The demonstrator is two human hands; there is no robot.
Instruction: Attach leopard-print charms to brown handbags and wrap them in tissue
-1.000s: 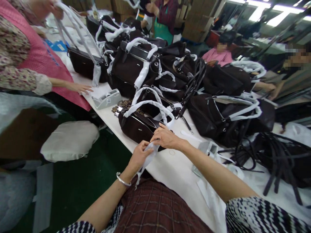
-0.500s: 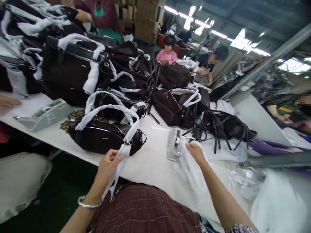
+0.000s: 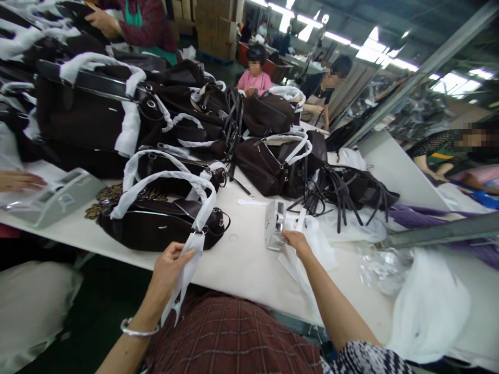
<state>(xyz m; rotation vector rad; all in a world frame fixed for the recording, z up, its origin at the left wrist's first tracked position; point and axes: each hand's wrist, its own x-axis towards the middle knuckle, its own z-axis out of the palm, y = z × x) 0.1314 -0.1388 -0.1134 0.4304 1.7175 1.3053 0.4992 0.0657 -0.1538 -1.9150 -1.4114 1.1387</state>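
My left hand (image 3: 171, 267) is closed on a white paper wrapping (image 3: 192, 253) around a strap, which hangs from a metal ring at the end of a dark brown handbag (image 3: 144, 226). The wrapping's loose lower end dangles below my fingers. On the table's front part the bag lies with its two handles (image 3: 171, 179) wrapped in white and standing up. To its right is a grey tape dispenser (image 3: 272, 226). My right hand (image 3: 295, 241) has its fingertips pinched together at the dispenser's near right side; what they grip is too small to tell.
Several more dark handbags (image 3: 89, 109) pile up at the back and left. Black straps (image 3: 345, 200) and white wrapping sheets (image 3: 322, 241) lie right. Another tape dispenser (image 3: 62, 200) stands left, with a co-worker's hand (image 3: 19, 182) beside it. A metal post (image 3: 436, 228) crosses at right.
My right hand has moved left, from the white sheets to the tape dispenser. My left hand keeps its hold on the wrapping. The co-worker's hand at left has come closer to the other dispenser.
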